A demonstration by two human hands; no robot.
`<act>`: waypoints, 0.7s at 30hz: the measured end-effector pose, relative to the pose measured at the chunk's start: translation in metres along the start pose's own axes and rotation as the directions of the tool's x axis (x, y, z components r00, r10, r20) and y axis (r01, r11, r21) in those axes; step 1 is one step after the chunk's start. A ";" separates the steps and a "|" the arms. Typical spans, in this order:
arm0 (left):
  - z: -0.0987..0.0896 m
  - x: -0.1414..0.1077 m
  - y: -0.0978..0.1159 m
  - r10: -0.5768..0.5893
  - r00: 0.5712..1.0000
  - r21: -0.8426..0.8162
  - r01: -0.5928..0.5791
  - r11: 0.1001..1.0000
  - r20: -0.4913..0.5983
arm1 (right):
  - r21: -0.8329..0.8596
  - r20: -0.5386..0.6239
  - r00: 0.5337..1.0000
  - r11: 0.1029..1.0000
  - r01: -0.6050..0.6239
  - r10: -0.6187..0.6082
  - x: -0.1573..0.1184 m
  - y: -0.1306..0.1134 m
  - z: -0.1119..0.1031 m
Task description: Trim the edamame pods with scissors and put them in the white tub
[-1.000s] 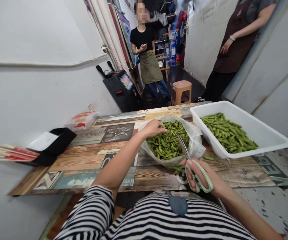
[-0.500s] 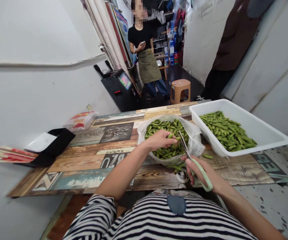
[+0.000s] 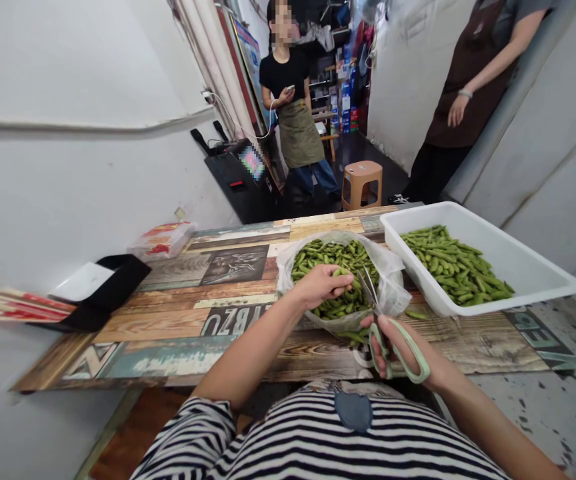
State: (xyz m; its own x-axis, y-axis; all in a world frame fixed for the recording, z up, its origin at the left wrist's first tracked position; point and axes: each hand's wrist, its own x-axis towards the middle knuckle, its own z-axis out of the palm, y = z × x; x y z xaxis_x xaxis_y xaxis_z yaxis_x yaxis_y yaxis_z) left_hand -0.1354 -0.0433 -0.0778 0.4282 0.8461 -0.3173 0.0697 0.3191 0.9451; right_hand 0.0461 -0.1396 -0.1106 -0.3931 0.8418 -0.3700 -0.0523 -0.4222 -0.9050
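One pod (image 3: pixel 339 272) beside parted scissors (image 3: pixel 377 309)

Nearest, the right hand (image 3: pixel 395 343) clasps the scissors, tips pointing away; just left of them the left hand (image 3: pixel 323 283) pinches the pod, its length, from here, seemingly crosswise toward the tips, over the bag (image 3: pixel 393 265)

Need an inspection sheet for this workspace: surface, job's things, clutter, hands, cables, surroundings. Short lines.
Surface: table, patchwork wood-plank print.
Job's things: green pods in a pale plastic bag; more in a white tray; scissors, blades apart.
Clutter: loose pod between bag and tray; sticks, black holder and clear packet at left.
Hands: left hand pinches a pod over the bag; right hand holds the scissors.
Cables: white cable beyond the table, looping toward a phone.
Surroundings: person in green apron, another in brown apron, stool, black machine.
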 end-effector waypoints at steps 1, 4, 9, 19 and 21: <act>0.001 0.000 -0.002 0.011 1.000 -0.034 -0.012 0.999 -0.024 | 0.001 0.003 1.000 1.000 -0.007 0.007 -0.001 0.000 0.000; 0.004 -0.001 -0.005 0.045 0.996 -0.122 -0.054 0.991 -0.077 | -0.018 -0.014 1.000 1.000 -0.009 0.009 -0.001 -0.001 0.001; 0.011 -0.007 -0.004 0.080 0.991 -0.175 -0.099 0.980 -0.111 | -0.102 0.022 0.999 0.994 0.034 -0.032 -0.001 -0.002 0.001; 0.011 -0.006 -0.013 0.042 0.981 -0.263 -0.092 0.960 -0.189 | -0.070 -0.121 0.988 0.992 -0.107 0.099 0.004 0.003 0.009; -0.001 -0.004 -0.007 0.022 0.974 -0.330 -0.096 0.939 -0.224 | -0.083 -0.113 0.990 0.992 -0.099 0.090 0.002 0.001 0.009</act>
State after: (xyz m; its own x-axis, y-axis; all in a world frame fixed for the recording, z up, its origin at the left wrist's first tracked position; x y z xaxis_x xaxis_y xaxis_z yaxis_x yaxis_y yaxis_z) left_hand -0.1383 -0.0489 -0.0827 0.2174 0.9268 -0.3062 -0.2729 0.3589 0.8926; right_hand 0.0369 -0.1413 -0.1107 -0.2896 0.8332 -0.4710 0.0638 -0.4742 -0.8781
